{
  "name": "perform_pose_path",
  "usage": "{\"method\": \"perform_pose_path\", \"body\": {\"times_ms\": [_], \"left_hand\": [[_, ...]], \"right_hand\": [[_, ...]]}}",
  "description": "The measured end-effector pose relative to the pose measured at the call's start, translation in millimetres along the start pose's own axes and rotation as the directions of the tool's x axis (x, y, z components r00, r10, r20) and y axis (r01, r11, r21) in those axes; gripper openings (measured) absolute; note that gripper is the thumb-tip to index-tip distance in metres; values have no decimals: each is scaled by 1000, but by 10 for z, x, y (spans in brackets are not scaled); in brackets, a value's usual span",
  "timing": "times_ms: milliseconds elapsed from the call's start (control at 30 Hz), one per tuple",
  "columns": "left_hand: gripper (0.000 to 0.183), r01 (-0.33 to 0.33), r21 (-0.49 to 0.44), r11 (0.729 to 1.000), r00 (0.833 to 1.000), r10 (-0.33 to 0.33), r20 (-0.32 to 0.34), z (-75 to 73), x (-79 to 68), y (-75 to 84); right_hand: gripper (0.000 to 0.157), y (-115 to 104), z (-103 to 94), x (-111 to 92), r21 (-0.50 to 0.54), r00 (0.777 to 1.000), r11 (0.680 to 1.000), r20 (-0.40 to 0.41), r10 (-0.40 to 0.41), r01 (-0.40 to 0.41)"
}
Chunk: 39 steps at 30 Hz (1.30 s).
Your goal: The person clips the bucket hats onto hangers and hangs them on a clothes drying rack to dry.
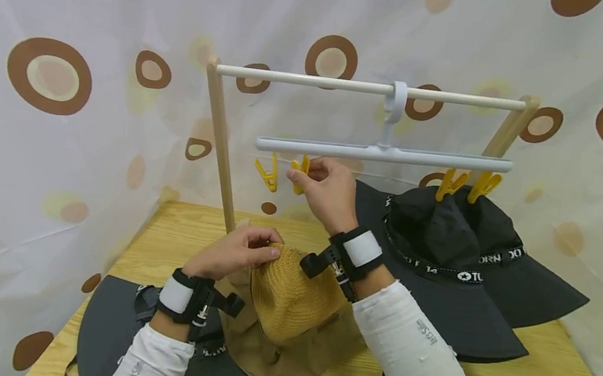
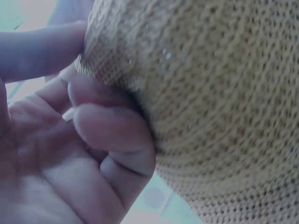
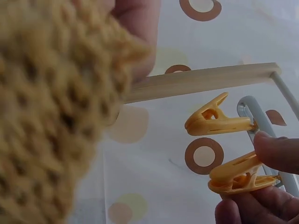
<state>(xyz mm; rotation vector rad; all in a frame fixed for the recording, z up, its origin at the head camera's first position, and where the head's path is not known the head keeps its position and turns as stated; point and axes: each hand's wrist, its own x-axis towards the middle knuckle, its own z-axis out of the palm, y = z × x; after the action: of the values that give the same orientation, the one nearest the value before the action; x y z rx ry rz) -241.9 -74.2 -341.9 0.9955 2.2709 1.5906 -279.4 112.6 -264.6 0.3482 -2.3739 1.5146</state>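
1. Currently, the left hand [image 1: 238,251] is pinching the upper edge of the mustard knitted hat [image 1: 293,297], which is sitting low between the forearms, in front of the rack [image 1: 306,79].
2. Just above, the right hand [image 1: 332,193] is pinching a yellow clip [image 3: 233,175] by its tails, below the hanger [image 1: 330,149]; whether its mouth is gaping, I cannot tell.
3. Judging by its open weave, the hat is probably behaving as light, soft and floppy, its texture giving grip but risking snags. A gathered fold at the edge is looking like the safest hold.
4. The clip is seeming light, stiff and smooth; its tails are offering the leverage.
5. Beside it, another yellow clip [image 3: 219,126] is hanging free.
6. Further out, brown fabric [image 1: 283,367] is lying beneath the knit, possibly separate, and a dark hat [image 1: 492,320] is hanging at right.
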Motion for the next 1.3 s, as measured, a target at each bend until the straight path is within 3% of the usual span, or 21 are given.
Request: {"method": "perform_pose_path", "body": {"times_ms": [200, 400, 500, 600, 767, 833, 933, 1033, 1167, 1300], "left_hand": [[18, 19, 71, 997, 1000, -17, -24, -184, 274, 7], [21, 44, 129, 991, 998, -38, -49, -210, 563, -33], [24, 77, 55, 995, 995, -73, -74, -177, 644, -44], [24, 66, -20, 998, 995, -68, -79, -133, 719, -22], [11, 10, -75, 997, 998, -14, -60, -110, 831, -29], [12, -26, -154, 988, 999, 18, -51, -132, 832, -97], [34, -97, -340, 935, 995, 92, -29, -182, 782, -243], [49, -172, -545, 821, 979, 206, 0, -232, 717, -370], [48, -209, -686, 697, 951, 309, 23, -277, 632, -425], [48, -194, -764, 615, 945, 326, 23, -302, 549, -372]], "right_hand": [[30, -44, -47, 11, 47, 999, 999, 35, 16, -17], [27, -52, -78, -3, 90, 998, 995, 50, 31, -35], [27, -52, -100, -23, 104, 998, 994, 57, 36, -42], [28, -61, -123, -35, 115, 997, 992, 65, 39, -46], [28, -74, -140, -45, 128, 997, 991, 73, 28, -37], [28, -73, -139, -57, 130, 997, 991, 76, 25, -35], [26, -72, -129, -77, 141, 996, 989, 86, 25, -37], [26, -85, -111, -95, 173, 995, 984, 89, 38, -53], [25, -114, -83, -105, 197, 995, 978, 80, 51, -66], [24, -125, -64, -107, 202, 995, 977, 89, 52, -70]]}}
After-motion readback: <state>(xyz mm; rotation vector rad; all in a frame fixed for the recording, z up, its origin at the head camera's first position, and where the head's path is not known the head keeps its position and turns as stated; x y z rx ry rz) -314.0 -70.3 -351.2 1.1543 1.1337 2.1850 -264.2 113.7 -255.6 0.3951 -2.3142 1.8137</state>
